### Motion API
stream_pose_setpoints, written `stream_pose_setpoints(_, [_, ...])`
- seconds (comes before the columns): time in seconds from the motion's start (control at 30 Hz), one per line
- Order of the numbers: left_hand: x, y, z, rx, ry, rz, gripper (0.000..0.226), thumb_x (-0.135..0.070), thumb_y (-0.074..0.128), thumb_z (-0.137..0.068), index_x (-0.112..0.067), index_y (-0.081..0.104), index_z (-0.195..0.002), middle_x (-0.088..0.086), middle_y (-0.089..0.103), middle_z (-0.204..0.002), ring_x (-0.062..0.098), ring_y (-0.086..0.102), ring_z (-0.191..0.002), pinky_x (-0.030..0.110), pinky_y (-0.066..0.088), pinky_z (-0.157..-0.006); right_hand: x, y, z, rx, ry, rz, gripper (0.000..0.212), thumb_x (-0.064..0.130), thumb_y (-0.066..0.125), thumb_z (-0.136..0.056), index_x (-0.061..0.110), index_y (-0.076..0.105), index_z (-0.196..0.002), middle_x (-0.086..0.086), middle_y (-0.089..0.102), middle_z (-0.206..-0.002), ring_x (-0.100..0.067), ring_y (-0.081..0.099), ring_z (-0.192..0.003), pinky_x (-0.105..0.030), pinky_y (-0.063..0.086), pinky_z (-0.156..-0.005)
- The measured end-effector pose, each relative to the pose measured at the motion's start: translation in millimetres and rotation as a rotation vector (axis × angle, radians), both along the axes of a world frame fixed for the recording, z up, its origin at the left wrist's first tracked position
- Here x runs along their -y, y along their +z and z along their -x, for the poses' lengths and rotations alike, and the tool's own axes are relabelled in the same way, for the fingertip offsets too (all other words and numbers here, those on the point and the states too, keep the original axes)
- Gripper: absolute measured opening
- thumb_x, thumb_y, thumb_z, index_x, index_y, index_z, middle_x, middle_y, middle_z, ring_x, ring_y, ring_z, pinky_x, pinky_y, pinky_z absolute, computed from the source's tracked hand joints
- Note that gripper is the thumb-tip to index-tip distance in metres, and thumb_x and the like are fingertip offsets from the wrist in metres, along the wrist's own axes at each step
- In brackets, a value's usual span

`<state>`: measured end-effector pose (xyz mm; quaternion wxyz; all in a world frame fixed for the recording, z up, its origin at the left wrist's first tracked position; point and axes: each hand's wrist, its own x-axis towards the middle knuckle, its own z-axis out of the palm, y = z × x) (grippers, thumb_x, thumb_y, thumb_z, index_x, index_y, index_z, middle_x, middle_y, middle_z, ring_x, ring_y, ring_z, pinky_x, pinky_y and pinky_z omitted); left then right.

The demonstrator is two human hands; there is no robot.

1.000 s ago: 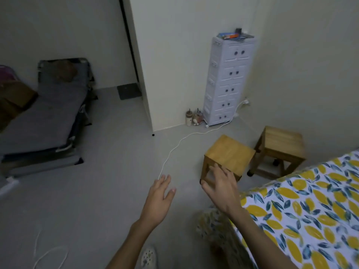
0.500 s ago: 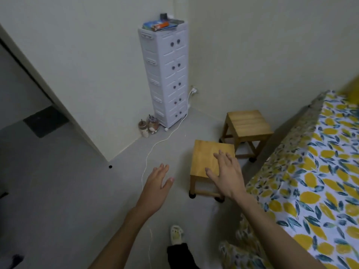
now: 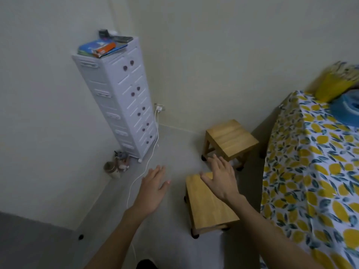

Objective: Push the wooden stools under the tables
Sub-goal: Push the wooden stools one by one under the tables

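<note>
1. The near stool (image 3: 208,204) stands on the floor (image 3: 171,146), just left of the worktop (image 3: 310,171) with the lemon cloth.
2. The far stool (image 3: 230,139) stands behind it, near the wall, also out in the open.
3. The right hand (image 3: 220,178) is spread flat over the far end of the near stool. I cannot tell if it touches.
4. The left hand (image 3: 153,188) is spread too, holding nothing, above the floor.
5. I think no stool is under yet, so both are left to push.
6. A white cable (image 3: 144,169) lies to the left.
</note>
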<state>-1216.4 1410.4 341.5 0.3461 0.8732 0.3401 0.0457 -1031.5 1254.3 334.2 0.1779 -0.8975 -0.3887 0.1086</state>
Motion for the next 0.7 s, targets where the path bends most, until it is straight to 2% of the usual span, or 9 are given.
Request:
stream_pose_setpoints(0.13, [-77,-15,-53,-0.029,-0.172,0.031,0.057,-0.032,0.048,-0.097,-0.017,0.028,-0.148,0.005,0.02,-0.158,0.024,0.01,-0.147,0.043,0.01,-0.12,-54,-16,-26,-0.041,-0.139,0.017,0.066,0.054,0.041,-0.094,0.02,0.028,-0.149,-0.004,0.023,-0.159,-0.024,0.009,-0.148,-0.042,0.004,-0.119])
stream_pose_setpoints(0.37, [-208,-24,-147,-0.089,-0.383,0.053,0.059,-0.037,0.045,-0.097,-0.019,0.024,-0.149,0.005,0.017,-0.159,0.025,0.009,-0.148,0.041,0.009,-0.12,-135,-27,-54,-0.135,-0.431,0.002,0.063,0.051,0.044,-0.094,0.02,0.03,-0.147,-0.005,0.028,-0.156,-0.024,0.016,-0.146,-0.042,0.011,-0.119])
stream_pose_setpoints(0.47, [-238,-24,-191,-0.106,-0.476,0.074,0.06,-0.038,0.044,-0.097,-0.021,0.022,-0.15,0.004,0.012,-0.16,0.024,0.005,-0.148,0.042,0.007,-0.12,-160,-36,-76,-0.138,-0.538,0.004,0.064,0.053,0.044,-0.093,0.019,0.033,-0.147,-0.005,0.028,-0.157,-0.024,0.016,-0.146,-0.043,0.014,-0.12])
stream_pose_setpoints(0.7, [-279,-53,-309,-0.169,-0.711,0.067,0.063,-0.038,0.043,-0.098,-0.02,0.015,-0.151,0.003,0.004,-0.161,0.018,0.0,-0.148,0.03,0.004,-0.117,-191,-75,-151,-0.182,-0.757,0.014,0.064,0.051,0.044,-0.093,0.019,0.031,-0.147,-0.005,0.026,-0.158,-0.024,0.015,-0.147,-0.042,0.012,-0.12])
